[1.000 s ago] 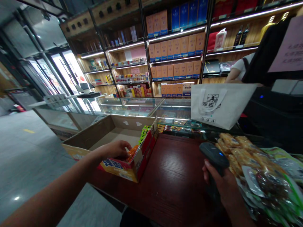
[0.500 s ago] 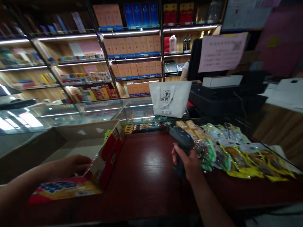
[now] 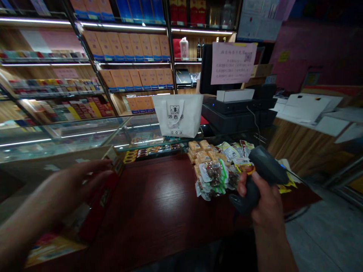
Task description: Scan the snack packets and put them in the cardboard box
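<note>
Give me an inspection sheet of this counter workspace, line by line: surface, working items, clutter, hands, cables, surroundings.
Surface: dark reddish-brown counter, glossy, with a bright reflection.
Working items: scanner, held off the counter; cardboard box at the left, its contents not discernible.
Clutter: food packets piled toward the right; white bag standing behind them.
Left hand: blurred, over the box's near right part; whether it holds or touches anything cannot be told.
Right hand: wrapped around the scanner's handle.
Cables: one thin cable hanging by the black equipment; no scanner cord seen.
Surroundings: stocked shelves; pink notice on a dark screen-like panel.
</note>
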Action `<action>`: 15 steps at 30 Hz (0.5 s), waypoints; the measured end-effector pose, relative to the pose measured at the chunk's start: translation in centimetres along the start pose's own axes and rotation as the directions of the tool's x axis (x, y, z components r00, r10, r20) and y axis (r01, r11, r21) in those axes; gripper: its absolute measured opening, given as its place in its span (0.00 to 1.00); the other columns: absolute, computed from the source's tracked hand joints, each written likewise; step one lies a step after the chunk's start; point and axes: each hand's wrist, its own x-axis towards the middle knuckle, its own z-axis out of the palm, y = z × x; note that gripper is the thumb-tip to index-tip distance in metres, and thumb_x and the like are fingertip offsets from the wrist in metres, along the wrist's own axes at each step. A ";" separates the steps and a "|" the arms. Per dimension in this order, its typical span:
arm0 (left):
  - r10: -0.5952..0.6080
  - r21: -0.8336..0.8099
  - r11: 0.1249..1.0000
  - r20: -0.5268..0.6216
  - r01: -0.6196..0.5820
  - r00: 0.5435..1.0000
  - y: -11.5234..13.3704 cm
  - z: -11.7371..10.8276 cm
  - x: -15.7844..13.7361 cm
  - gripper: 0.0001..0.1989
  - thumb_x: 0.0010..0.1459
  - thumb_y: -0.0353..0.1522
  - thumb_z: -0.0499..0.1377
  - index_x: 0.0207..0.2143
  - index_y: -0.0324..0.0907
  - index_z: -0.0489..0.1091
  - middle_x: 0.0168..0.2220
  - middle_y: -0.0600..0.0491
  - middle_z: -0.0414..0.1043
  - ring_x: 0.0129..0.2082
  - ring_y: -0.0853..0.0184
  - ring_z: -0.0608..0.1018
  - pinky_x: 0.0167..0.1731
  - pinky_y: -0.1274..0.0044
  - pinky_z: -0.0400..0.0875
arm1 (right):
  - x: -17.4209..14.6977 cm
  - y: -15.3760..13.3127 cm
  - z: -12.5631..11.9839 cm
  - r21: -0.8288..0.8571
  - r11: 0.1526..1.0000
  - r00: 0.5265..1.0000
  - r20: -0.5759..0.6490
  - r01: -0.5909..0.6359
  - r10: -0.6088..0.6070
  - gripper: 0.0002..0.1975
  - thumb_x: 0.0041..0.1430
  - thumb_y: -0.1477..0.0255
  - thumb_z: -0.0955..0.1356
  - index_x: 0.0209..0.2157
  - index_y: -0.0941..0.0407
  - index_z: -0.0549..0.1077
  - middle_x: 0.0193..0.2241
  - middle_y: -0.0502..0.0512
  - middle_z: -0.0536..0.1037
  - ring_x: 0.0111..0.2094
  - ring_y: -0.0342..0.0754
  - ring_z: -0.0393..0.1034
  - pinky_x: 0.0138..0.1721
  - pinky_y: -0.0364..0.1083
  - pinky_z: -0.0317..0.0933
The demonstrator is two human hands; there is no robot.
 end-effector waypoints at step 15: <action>-0.019 -0.645 0.711 0.382 0.281 0.924 10.1 27.3 -4.0 0.21 0.35 0.46 0.72 0.21 0.40 0.71 0.20 0.56 0.70 0.22 0.71 0.69 0.25 0.80 0.61 | -0.2 -2.3 -4.1 0.031 0.998 0.997 -0.066 0.048 -0.046 0.14 0.51 0.65 0.77 0.38 0.54 0.76 0.28 0.50 0.77 0.21 0.41 0.68 0.19 0.38 0.61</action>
